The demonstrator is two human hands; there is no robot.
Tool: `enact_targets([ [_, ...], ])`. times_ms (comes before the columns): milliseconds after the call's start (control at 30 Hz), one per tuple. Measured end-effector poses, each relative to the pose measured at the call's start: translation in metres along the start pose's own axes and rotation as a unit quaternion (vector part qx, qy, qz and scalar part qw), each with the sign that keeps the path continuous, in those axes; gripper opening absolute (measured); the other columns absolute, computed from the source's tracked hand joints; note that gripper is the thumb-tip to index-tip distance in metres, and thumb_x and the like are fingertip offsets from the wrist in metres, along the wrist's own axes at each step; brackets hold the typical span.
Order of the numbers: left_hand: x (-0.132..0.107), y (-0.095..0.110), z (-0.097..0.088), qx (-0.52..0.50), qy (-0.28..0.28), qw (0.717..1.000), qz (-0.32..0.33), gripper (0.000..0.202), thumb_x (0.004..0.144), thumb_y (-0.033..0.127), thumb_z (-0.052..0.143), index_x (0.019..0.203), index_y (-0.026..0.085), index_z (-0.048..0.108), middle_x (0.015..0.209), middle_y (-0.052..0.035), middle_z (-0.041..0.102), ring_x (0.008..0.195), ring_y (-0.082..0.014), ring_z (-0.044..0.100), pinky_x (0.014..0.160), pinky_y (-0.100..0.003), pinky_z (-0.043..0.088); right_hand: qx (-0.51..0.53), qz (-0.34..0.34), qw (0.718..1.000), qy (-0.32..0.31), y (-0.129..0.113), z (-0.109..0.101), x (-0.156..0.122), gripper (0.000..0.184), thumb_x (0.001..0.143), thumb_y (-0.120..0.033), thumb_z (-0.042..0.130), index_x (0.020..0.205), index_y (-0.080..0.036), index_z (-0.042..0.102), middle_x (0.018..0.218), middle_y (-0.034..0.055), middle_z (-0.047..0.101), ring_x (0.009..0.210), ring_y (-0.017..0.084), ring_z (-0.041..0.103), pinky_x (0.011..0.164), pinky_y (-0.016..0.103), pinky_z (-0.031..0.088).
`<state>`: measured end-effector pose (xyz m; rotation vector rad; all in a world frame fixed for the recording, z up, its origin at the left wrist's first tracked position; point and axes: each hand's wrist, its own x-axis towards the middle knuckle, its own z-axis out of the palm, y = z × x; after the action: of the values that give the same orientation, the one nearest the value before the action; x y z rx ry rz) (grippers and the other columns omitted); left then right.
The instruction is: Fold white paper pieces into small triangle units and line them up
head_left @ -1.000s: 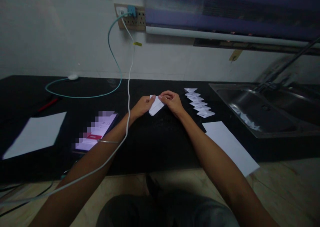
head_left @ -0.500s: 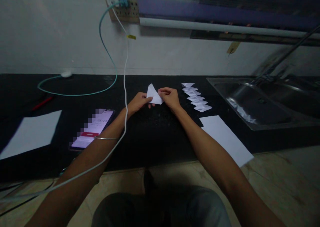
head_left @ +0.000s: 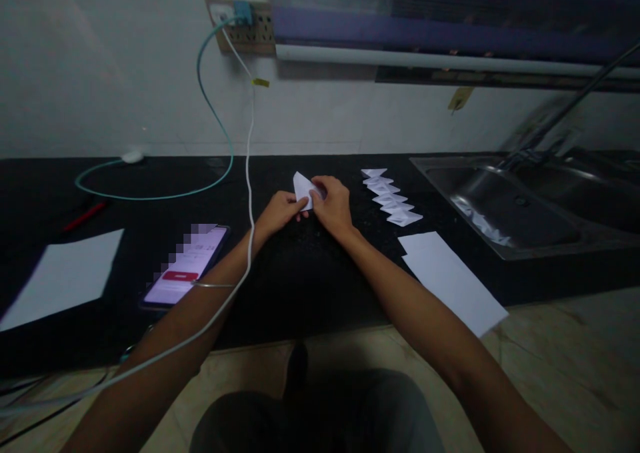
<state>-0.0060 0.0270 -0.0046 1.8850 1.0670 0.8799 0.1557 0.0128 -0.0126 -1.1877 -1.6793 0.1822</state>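
Observation:
A small piece of folded white paper (head_left: 303, 188) is held above the black counter by both hands. My left hand (head_left: 283, 212) pinches its lower left edge, thumb on top and fingertips underneath. My right hand (head_left: 332, 203) grips the paper's right side, its thumb pressed on the face near the left thumb. The right fingers cover part of the sheet, so its full shape is hidden. To the right, several folded white paper pieces (head_left: 393, 198) lie in an overlapping slanted row. Nearer my right forearm are flat white sheets (head_left: 450, 276), stacked slightly askew.
A phone (head_left: 187, 270) with a lit screen and a white sheet (head_left: 67, 273) lie left, below a red pen-like object (head_left: 85, 216). A white cable (head_left: 249, 173) hangs across my left arm. The steel sink (head_left: 520, 206) is on the right, the wall socket (head_left: 250, 30) behind.
My right hand has shifted slightly left over the paper, its thumb now pressing the face. Less of the paper's right side shows. The camera view has tilted slightly.

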Motion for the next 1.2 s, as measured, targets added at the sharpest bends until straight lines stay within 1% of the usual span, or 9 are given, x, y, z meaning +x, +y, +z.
enact_targets([
  [200,0.002,-0.006,0.001,-0.009,-0.002,1.000,0.008,0.045,0.084,0.051,0.062,0.062,0.013,0.067,0.054,-0.0029,0.063,0.049,-0.0117,0.055,0.053,-0.022,0.040,-0.008,-0.015,1.000,-0.015,-0.002,-0.001,0.000,0.026,0.086,-0.013,0.055,0.108,-0.018,0.068,0.111,0.0115,0.070,0.104,0.026,0.061,0.098,0.045,0.047],
  [300,0.002,-0.004,0.001,-0.004,0.015,1.000,0.018,0.046,0.086,0.053,0.060,0.064,0.013,0.066,0.053,-0.0023,0.061,0.048,-0.0114,0.053,0.052,-0.022,0.040,-0.020,-0.029,0.999,-0.012,-0.002,0.000,-0.002,0.025,0.087,-0.013,0.055,0.108,-0.019,0.068,0.110,0.0113,0.071,0.104,0.026,0.061,0.097,0.044,0.048],
  [400,0.001,-0.001,0.002,-0.017,0.033,0.999,0.030,0.045,0.087,0.054,0.058,0.067,0.014,0.064,0.056,-0.0023,0.062,0.048,-0.0121,0.055,0.052,-0.023,0.041,-0.033,-0.021,0.999,-0.010,-0.005,0.000,-0.003,0.025,0.089,-0.015,0.054,0.109,-0.019,0.068,0.107,0.0119,0.071,0.100,0.027,0.063,0.094,0.045,0.049],
  [567,0.001,-0.002,0.002,0.015,0.058,0.998,0.012,0.047,0.086,0.055,0.059,0.065,0.013,0.065,0.054,-0.0031,0.062,0.048,-0.0130,0.056,0.051,-0.023,0.040,-0.051,-0.004,0.998,-0.023,-0.014,0.001,-0.005,0.033,0.090,-0.013,0.052,0.120,-0.017,0.065,0.108,0.0143,0.071,0.100,0.029,0.065,0.094,0.046,0.049],
  [667,0.002,-0.008,0.001,0.039,0.068,0.997,0.014,0.047,0.087,0.054,0.058,0.066,0.013,0.067,0.054,-0.0034,0.062,0.049,-0.0135,0.055,0.051,-0.023,0.038,-0.058,-0.022,0.997,-0.043,-0.019,0.003,-0.008,0.038,0.090,-0.011,0.052,0.125,-0.019,0.063,0.110,0.0137,0.071,0.103,0.029,0.065,0.096,0.046,0.049],
  [767,0.004,-0.014,0.000,0.048,0.072,0.996,0.027,0.047,0.087,0.054,0.057,0.065,0.013,0.066,0.055,-0.0035,0.063,0.051,-0.0141,0.056,0.052,-0.023,0.038,-0.061,-0.034,0.997,-0.031,-0.021,0.004,-0.008,0.038,0.087,-0.009,0.053,0.123,-0.019,0.064,0.111,0.0126,0.070,0.107,0.028,0.064,0.098,0.046,0.049],
  [900,0.004,-0.013,0.000,0.055,0.058,0.997,0.022,0.046,0.086,0.052,0.056,0.063,0.014,0.064,0.055,-0.0036,0.063,0.052,-0.0147,0.055,0.053,-0.024,0.037,-0.018,-0.006,1.000,-0.013,-0.014,0.006,-0.003,0.032,0.080,-0.008,0.057,0.110,-0.015,0.066,0.106,0.0125,0.070,0.099,0.026,0.063,0.094,0.043,0.051],
  [1067,0.002,-0.004,0.001,0.026,0.026,0.999,0.009,0.038,0.081,0.048,0.061,0.069,0.013,0.065,0.056,-0.0015,0.060,0.051,-0.0135,0.050,0.050,-0.023,0.034,0.075,0.066,0.995,-0.030,0.003,0.004,0.004,0.024,0.072,-0.011,0.062,0.095,-0.019,0.068,0.089,0.0044,0.071,0.080,0.019,0.064,0.080,0.035,0.054],
  [1200,0.002,-0.003,0.003,0.035,0.046,0.998,-0.001,0.037,0.084,0.045,0.058,0.064,0.014,0.062,0.053,-0.0009,0.057,0.047,-0.0124,0.048,0.047,-0.023,0.031,0.112,0.098,0.988,-0.031,0.003,0.002,0.005,0.023,0.071,-0.016,0.067,0.094,-0.018,0.068,0.083,0.0036,0.070,0.075,0.018,0.065,0.077,0.034,0.054],
])
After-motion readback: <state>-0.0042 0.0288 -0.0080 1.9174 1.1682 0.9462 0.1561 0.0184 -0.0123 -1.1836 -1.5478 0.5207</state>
